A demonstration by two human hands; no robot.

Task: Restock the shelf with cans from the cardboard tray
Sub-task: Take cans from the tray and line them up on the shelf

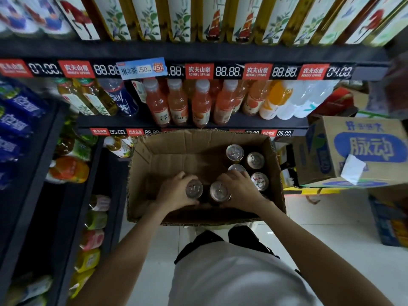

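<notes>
Head view looks down into an open cardboard tray [167, 146] that stands in front of a dark shelf [254, 121] stocked with orange drink bottles [199, 104]. Both bare hands reach into the near part of the tray. The left hand [174, 193] has its fingers [183, 176] wrapped around a can [194, 189] whose silver top faces up. Just beside it, the right hand [239, 188] has its fingers [234, 174] curled around a second can [219, 191], also top-up. The two held cans stand close together, near the tray's front wall. Four more cans [255, 160] stand upright in the right part of the tray, beyond and beside the right hand; one of them is partly hidden by its fingertips. The left part of the tray floor is bare cardboard. A row of red and black price tags [199, 71] runs along the shelf edge above the bottles. To the right, a blue-printed cardboard box [364, 149] sits on other stacked goods. The white tiled floor [331, 239] shows below the tray, along with the person's light shirt [231, 272].
</notes>
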